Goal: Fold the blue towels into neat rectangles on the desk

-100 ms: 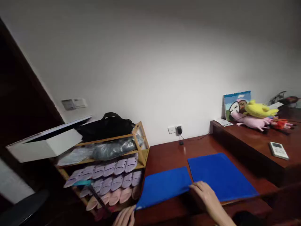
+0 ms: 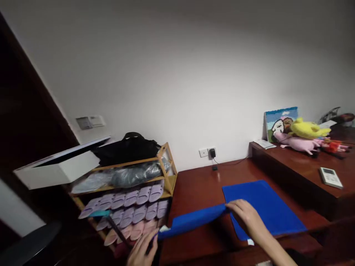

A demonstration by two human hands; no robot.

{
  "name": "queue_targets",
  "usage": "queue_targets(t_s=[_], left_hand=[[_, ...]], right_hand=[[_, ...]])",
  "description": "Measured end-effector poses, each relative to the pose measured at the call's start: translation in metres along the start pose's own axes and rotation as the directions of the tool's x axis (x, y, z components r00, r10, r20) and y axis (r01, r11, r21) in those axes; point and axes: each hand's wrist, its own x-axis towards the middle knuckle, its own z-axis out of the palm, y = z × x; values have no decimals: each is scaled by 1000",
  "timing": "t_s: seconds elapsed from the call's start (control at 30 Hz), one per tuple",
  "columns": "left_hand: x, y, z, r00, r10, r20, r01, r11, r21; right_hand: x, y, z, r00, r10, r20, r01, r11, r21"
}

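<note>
While the left hand (image 2: 142,250) pinches one end of a blue cloth (image 2: 198,219), left of the flat blue mat (image 2: 269,207), it stretches narrow between the hands, probably held at both ends to stay straight. The right hand (image 2: 243,214) pinches the other end, at the mat's left edge. The mat lies spread on the desk (image 2: 199,188).

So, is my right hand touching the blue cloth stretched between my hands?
Touching. The head view shows it: the right hand has its fingers closed on the right end of the blue cloth.
</note>
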Motion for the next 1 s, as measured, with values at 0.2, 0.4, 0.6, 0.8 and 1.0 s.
queue_targets(t_s=[0.2, 0.4, 0.6, 0.8, 1.0], left_hand=[[83, 2, -42, 899, -414, 141, 436, 823, -365], [136, 36, -31, 794, -397, 461, 608, 517, -602], [197, 69, 42, 809, -173, 562, 576, 433, -694], [293, 86, 112, 939, -237, 251, 345, 644, -682], [317, 119, 149, 974, -224, -24, 163, 773, -613]], right_hand=[[51, 11, -105, 1000, -27, 1, 27, 995, 97], [27, 45, -160, 996, 34, 80, -37, 998, 42], [17, 108, -178, 960, 195, 203, -181, 980, -87], [82, 184, -195, 964, 267, 1, -263, 952, -159], [88, 226, -202, 942, 275, -192, -302, 944, -131]])
